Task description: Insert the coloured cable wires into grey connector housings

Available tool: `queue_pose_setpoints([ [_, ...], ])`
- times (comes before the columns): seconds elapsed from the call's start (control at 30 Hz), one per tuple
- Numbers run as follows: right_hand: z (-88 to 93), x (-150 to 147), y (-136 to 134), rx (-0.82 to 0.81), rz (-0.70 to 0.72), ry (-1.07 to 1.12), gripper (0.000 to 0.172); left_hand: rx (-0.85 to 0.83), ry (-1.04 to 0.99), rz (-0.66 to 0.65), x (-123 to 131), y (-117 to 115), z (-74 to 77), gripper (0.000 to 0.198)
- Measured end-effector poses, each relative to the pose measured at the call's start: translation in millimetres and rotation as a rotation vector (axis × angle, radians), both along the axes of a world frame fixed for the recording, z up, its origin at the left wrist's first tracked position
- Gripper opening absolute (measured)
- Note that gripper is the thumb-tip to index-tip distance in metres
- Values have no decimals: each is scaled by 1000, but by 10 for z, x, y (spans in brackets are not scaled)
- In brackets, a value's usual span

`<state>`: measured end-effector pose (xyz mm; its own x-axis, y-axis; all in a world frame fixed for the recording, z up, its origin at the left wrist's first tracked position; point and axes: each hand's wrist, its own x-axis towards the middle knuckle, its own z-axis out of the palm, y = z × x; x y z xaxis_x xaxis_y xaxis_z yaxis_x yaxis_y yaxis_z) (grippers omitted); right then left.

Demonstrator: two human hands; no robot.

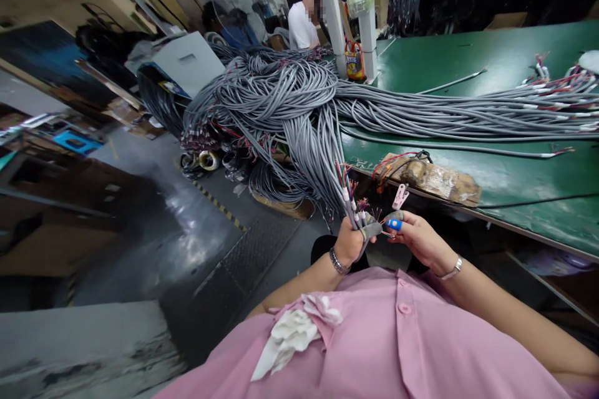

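My left hand [352,240] is closed round the ends of several grey cables [347,199], whose stripped tips fan out in thin coloured wires [362,204]. A grey cover is on its thumb. Just to the right, my right hand [416,234] pinches thin wires [388,234] coming from that bunch. It has a grey cover on one fingertip and a blue band [394,224] round a finger. A pink clothes peg [400,196] stands just above my right hand, at the table edge. The bunch's far part runs up into a large heap of grey cables [281,90].
A green table [528,181] spans the right, with long grey cables across it. A taped brown block [440,179] with wires lies along its near edge. White posts [331,12] rise behind. One person [302,25] sits at the back. Cable coils [208,160] lie on the floor, left.
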<state>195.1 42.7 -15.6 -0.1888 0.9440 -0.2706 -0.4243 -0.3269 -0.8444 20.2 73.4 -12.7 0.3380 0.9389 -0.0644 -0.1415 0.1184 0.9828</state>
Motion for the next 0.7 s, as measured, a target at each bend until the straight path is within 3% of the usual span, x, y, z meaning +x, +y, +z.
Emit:
queue_pose_setpoints([
  [0.23,20,-58,-27,-6,-76,17,20,10,8,23,0,-18,-11,28],
  [0.5,105,-73,-24,-54,-60,65,21,3,19,11,27,-11,24,26],
  [0.7,34,-84,-66,-133,-59,172,16,34,33,87,38,-26,30,30],
])
